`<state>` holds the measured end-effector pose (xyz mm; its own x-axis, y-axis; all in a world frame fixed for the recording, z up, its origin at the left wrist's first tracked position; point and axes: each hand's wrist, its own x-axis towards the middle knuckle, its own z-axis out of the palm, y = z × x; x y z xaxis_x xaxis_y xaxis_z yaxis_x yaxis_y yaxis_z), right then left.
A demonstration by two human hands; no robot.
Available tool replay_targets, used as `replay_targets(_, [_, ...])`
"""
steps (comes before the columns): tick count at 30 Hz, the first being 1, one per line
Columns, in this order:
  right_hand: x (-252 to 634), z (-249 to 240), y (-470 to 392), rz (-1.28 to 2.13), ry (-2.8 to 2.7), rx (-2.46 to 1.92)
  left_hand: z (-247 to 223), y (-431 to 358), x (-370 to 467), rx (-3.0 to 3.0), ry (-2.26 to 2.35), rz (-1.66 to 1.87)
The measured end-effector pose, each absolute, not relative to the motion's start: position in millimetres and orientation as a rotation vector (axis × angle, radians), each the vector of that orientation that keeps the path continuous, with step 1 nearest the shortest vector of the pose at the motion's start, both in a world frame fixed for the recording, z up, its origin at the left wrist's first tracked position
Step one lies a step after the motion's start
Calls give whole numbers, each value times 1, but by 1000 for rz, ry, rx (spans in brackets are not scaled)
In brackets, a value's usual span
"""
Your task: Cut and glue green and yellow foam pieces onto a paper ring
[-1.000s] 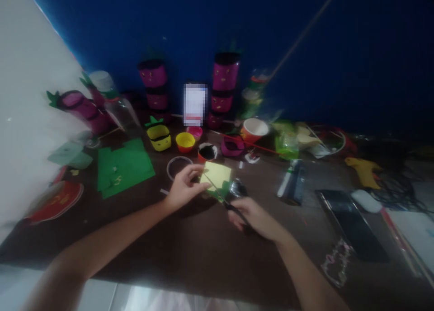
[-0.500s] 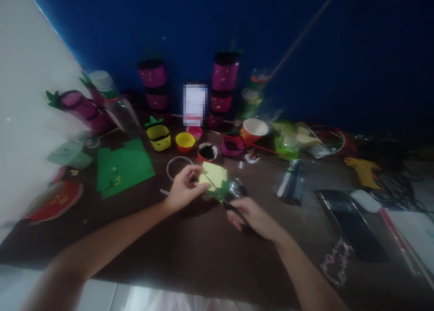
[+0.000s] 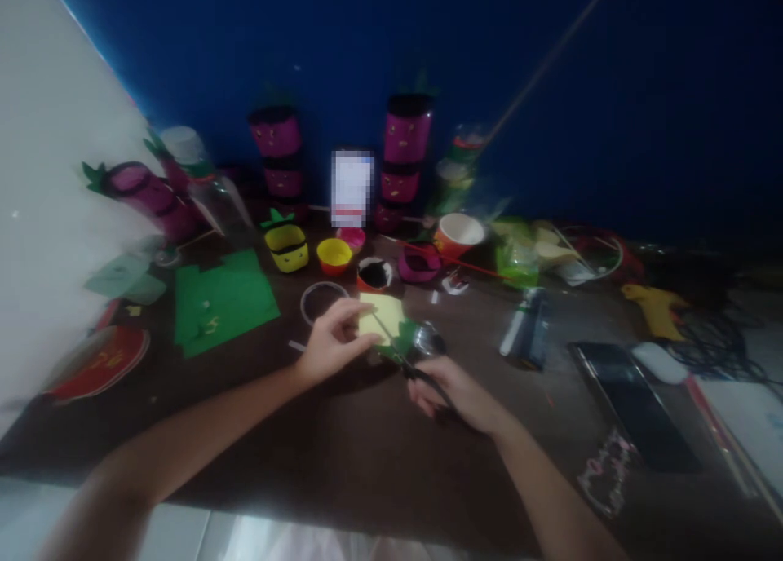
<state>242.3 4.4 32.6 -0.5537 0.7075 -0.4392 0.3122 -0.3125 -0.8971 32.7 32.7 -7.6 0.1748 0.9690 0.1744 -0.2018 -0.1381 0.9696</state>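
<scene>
My left hand point(image 3: 335, 339) pinches the left side of a small pale yellow sheet point(image 3: 387, 312), thumb and fingers closed on it. A pair of scissors point(image 3: 409, 369) with dark handles is in my right hand point(image 3: 441, 388), its fingers wrapped round the loops. The blades point up and left, across the lower part of the yellow sheet. Dark green material point(image 3: 406, 339) shows at the sheet's lower right edge; whether it is joined to the sheet I cannot tell. Just right of it, above my right hand, lies a shiny clear object point(image 3: 428, 340), blurred.
Green sheets point(image 3: 232, 300) lie to the left. Behind my hands stand a yellow pot with a face point(image 3: 287, 247), a yellow-and-red cup point(image 3: 333, 255), a dark-filled cup point(image 3: 374, 275) and a paper cup point(image 3: 460, 233). A dark phone point(image 3: 630, 406) and a yellow glue gun point(image 3: 656, 308) are at right.
The yellow sheet has shifted slightly left and turned a little between my hands. The scissors are still across its lower part, and both hands stay in nearly the same place.
</scene>
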Motion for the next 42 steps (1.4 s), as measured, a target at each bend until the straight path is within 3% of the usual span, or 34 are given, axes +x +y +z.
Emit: replay_targets(42, [236, 30, 2, 1905, -1622, -1281, -9, 31, 32, 1300, 862, 1245])
